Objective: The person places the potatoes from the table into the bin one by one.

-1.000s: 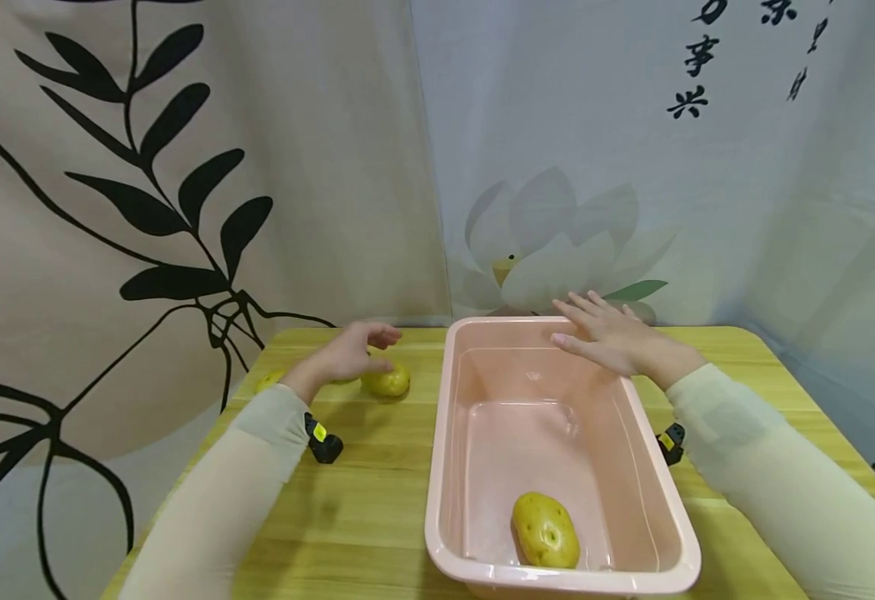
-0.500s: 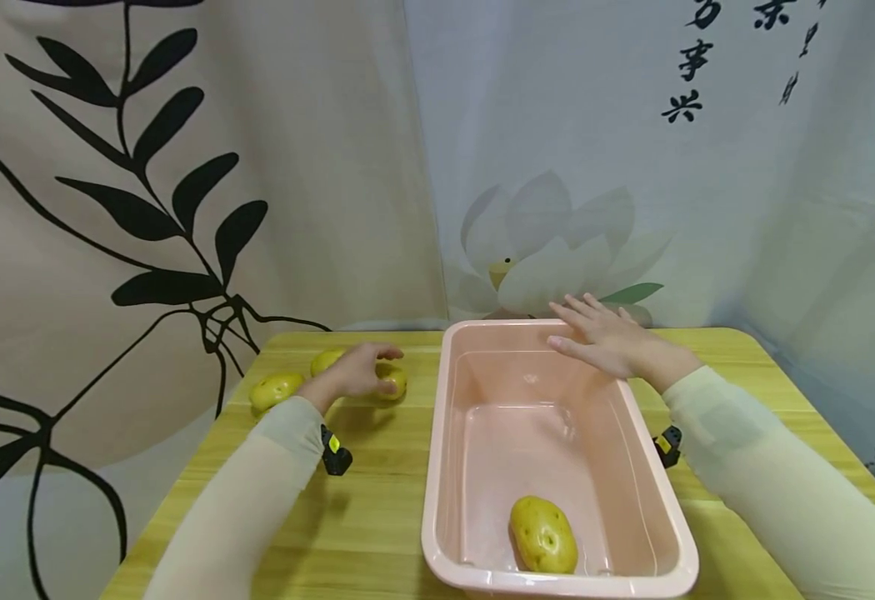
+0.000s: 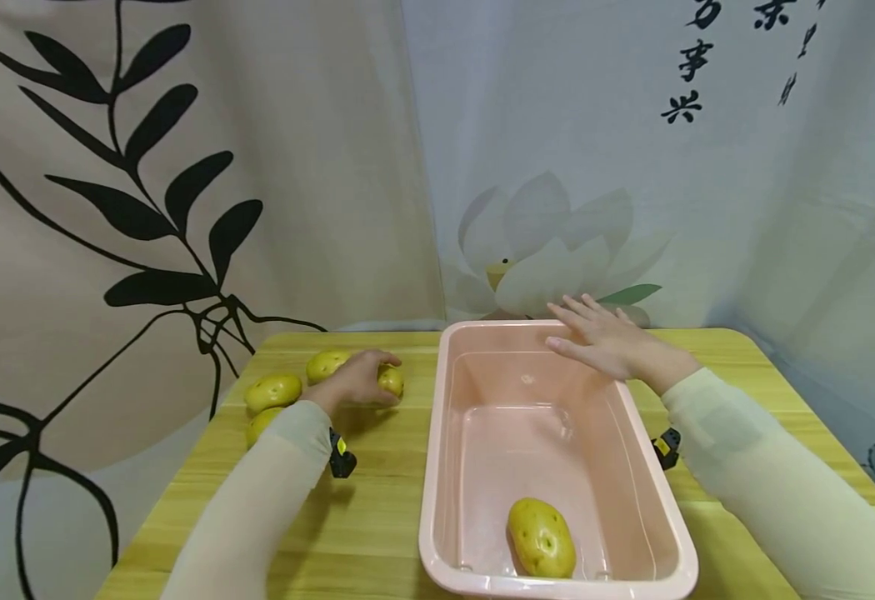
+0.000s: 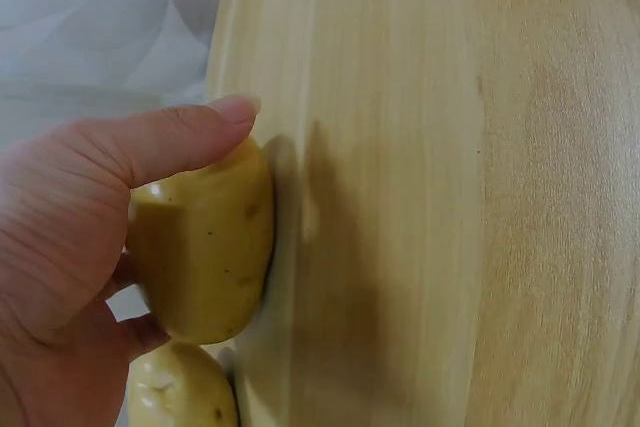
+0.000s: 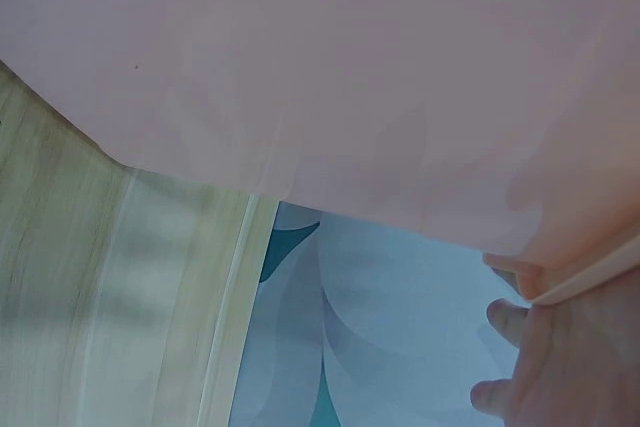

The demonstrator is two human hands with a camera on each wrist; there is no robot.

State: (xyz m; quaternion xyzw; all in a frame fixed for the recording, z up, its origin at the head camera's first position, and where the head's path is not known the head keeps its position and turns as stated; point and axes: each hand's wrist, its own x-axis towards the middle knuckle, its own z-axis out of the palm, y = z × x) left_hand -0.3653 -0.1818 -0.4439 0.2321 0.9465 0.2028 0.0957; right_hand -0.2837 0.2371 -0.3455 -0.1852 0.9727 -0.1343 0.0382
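Observation:
At the back left of the table, my left hand [image 3: 357, 380] grips a yellow potato [image 3: 391, 380]. In the left wrist view the thumb lies along one side of this potato [image 4: 205, 247] and the fingers curl round the other, partly hidden. My right hand [image 3: 608, 342], fingers spread, rests on the back right rim of a pink plastic basin [image 3: 516, 446]. The right wrist view shows that hand [image 5: 570, 367] at the rim. One potato [image 3: 541, 537] lies inside the basin near its front end.
Beside the left hand lie another potato [image 3: 325, 364] behind it, one [image 3: 272, 392] to its left and one [image 3: 257, 427] partly behind the sleeve. A wooden table [image 3: 362, 525] bears everything. A printed curtain [image 3: 332, 167] hangs along its back edge.
My left hand has come down onto the potato at the back left, and its fingers have closed round it. The right hand stays on the basin's rim.

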